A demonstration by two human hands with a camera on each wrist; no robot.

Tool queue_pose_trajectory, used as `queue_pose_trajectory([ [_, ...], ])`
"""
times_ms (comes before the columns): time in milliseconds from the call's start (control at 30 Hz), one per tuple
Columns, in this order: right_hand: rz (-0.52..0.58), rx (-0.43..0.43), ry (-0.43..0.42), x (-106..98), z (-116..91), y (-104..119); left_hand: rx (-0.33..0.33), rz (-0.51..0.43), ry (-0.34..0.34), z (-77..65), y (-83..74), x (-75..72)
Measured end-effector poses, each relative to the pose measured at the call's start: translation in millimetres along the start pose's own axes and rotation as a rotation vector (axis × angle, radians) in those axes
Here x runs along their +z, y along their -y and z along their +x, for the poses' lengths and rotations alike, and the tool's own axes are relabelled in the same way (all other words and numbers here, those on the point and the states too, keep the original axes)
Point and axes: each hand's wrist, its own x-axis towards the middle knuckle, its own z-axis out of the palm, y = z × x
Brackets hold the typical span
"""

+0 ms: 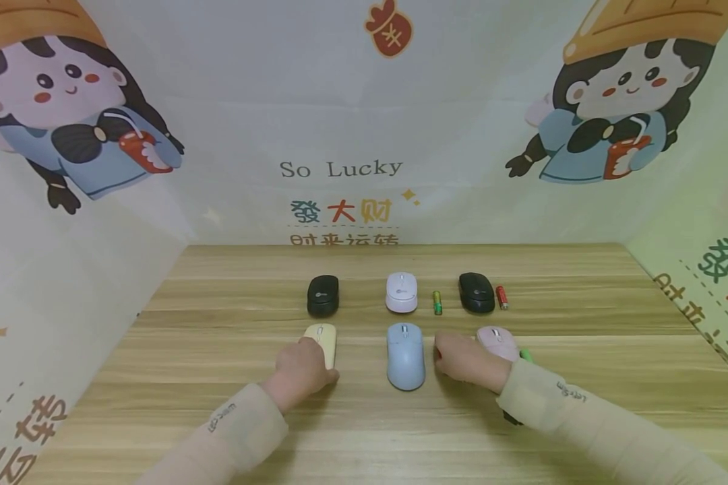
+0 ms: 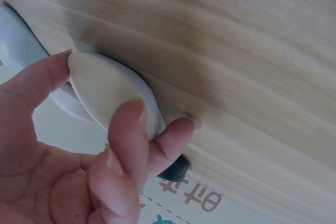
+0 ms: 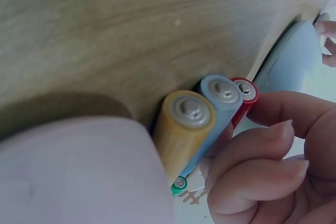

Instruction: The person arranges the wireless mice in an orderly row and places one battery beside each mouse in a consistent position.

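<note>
My left hand [image 1: 303,370] grips a pale yellow computer mouse [image 1: 321,333] by its sides; in the left wrist view the thumb is at one side of the mouse [image 2: 102,85], with fingers at the other. Between the blue mouse [image 1: 406,360] and the pink mouse [image 1: 497,340] is my right hand [image 1: 470,360]. The right wrist view has three batteries side by side: yellow [image 3: 184,124], blue [image 3: 220,98] and red [image 3: 244,90]. My right hand [image 3: 268,161] pinches the red battery, thumb against its side. In the head view the hand hides these batteries.
Behind stand a black mouse [image 1: 323,296], a white mouse [image 1: 402,293] and another black mouse [image 1: 476,293]. A green battery [image 1: 437,303] and a red-cased battery [image 1: 502,298] lie beside them. Something green [image 1: 525,354] shows by the right sleeve. Printed cloth [image 1: 249,135] encloses the wooden table [image 1: 176,364].
</note>
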Motion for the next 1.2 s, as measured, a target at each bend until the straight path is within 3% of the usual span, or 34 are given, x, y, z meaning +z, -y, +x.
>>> queue_pose_trajectory([
  [233, 0.004, 0.005, 0.007, -2.4, 0.4, -1.0, -0.003, -0.018, -0.004, 0.7, -0.5, 1.1],
  [567, -0.094, 0.016, -0.001, -37.2, -14.2, -6.1, -0.002, -0.017, -0.01, 0.8, 0.0, 0.6],
  [733, -0.127, 0.039, 0.077, -30.4, -22.7, -13.2, -0.003, -0.011, 0.002, 1.0, 0.1, 0.3],
  [1200, -0.039, 0.05, 0.017, -11.7, -18.4, -9.9, 0.0, 0.013, 0.003, 0.1, -0.7, -0.1],
])
